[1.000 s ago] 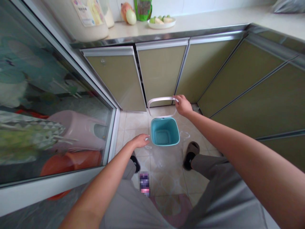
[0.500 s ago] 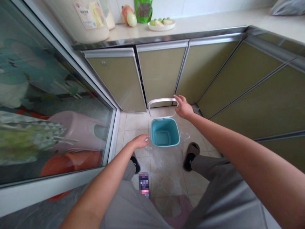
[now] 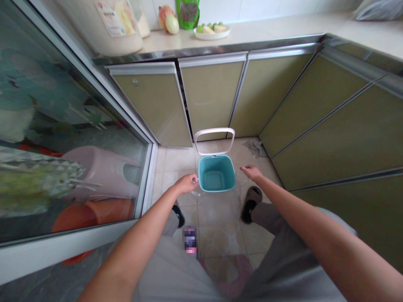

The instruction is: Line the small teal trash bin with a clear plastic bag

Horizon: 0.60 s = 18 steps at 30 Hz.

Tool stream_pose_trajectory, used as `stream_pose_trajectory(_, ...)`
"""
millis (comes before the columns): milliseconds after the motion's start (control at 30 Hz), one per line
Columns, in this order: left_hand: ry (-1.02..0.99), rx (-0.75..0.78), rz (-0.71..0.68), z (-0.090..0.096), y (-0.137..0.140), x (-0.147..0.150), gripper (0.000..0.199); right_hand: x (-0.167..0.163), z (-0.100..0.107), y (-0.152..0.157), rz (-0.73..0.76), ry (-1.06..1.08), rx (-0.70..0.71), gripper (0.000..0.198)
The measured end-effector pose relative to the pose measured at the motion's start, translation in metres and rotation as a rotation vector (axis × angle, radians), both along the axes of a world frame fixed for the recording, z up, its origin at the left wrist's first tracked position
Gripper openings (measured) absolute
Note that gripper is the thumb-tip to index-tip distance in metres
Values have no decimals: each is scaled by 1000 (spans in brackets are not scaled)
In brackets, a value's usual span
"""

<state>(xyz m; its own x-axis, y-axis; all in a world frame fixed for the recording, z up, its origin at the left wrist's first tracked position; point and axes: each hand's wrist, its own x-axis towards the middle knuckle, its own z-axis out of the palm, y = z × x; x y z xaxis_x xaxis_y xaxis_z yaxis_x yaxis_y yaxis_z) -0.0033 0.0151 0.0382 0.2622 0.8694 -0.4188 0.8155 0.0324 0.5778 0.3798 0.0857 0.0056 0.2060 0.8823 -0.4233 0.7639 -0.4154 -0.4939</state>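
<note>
Standing on the tiled floor (image 3: 179, 159), the teal bin (image 3: 217, 164) is opening upward, while a pale pink frame (image 3: 214, 131) is rising behind its rim. The left hand (image 3: 187, 184) is closing its fingers beside the left rim, apparently pinching clear plastic (image 3: 195, 193) (very thin, hard to see). The right hand (image 3: 252, 171) is hovering apart on the other side, fingertips close together; I cannot tell whether they are gripping anything. Behind, cabinet doors (image 3: 211, 90) are lining the wall.
</note>
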Motion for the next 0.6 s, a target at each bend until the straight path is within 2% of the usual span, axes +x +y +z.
stream_pose_trajectory(33, -2, 16, 40, -1, -1, 3, 13, -1, -9, -12, -15, 41, -53, 33)
stream_pose_trajectory(100, 4, 33, 130, -5, -3, 11, 16, -5, -22, -34, -22, 110, -74, 30)
stream_pose_trajectory(233, 29, -14, 301, -23, -9, 31, 28, -9, -27, -58, -25, 208, 76, 26)
stream_pose_trajectory(333, -56, -129, 458, -34, -14, 46, 29, -5, -15, -61, -41, 255, 125, 23)
stream_pose_trajectory(433, -199, -261, 613, -35, -22, 56, 22, 1, 3, -61, -111, 374, 144, 21)
stream_pose_trajectory(500, -206, -303, 665, -32, -29, 57, 20, 4, 16, -64, -180, 525, 154, 16)
stream_pose_trajectory(600, -105, -318, 651, -24, -41, 47, 33, 7, 37, -77, -279, 793, 124, 12)
